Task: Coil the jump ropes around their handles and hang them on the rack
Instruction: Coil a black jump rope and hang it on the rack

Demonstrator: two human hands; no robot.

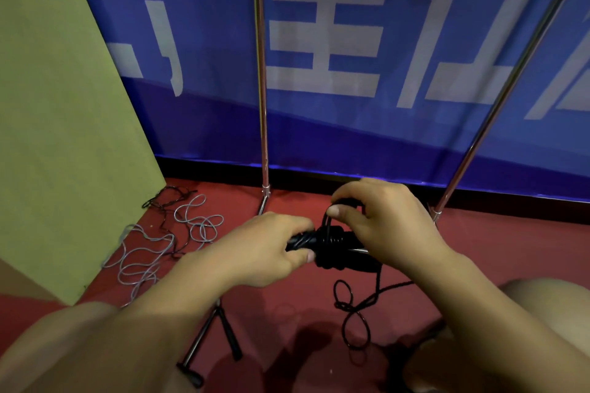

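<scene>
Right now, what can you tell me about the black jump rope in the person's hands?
The black jump rope is a thin glossy cord, partly wound in tight turns around its dark handles, held level above the red floor. The left hand grips the handles' left end; the right hand pinches a loop of cord over the coil. The unwound rest hangs down and lies in loose loops on the floor.

Two bare forearms reach forward and inward, hands nearly meeting. The left hand (271, 246) is curled in a grip, thumb forward. The right hand (380, 217) arches above, thumb and fingers pinching.
</scene>
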